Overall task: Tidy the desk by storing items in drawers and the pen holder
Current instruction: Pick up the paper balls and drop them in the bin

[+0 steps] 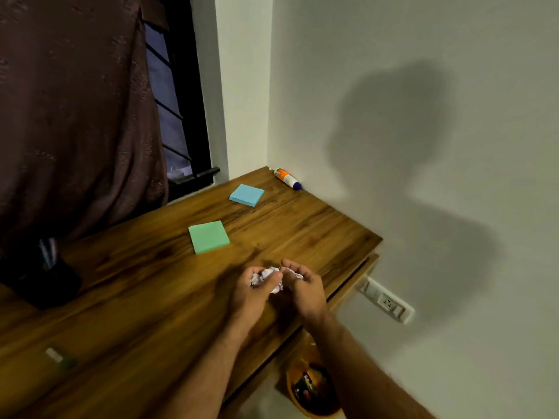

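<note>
Over the right part of the wooden desk (130,297), my left hand (252,297) and my right hand (305,293) press together on a crumpled white paper ball (270,278). A green sticky-note pad (208,236) lies flat just beyond my hands. A blue sticky-note pad (246,195) lies farther back. A glue bottle (287,178) with a blue cap lies on its side in the back corner against the wall. The black pen holder (45,276) stands at the left with pens in it. A small green-and-white item (60,358), blurred, lies near the desk's front left.
An orange bin (314,388) with wrappers inside sits on the floor below the desk's right edge. A wall socket (385,300) is mounted to the right. A dark curtain (75,116) and a barred window (172,95) stand behind the desk.
</note>
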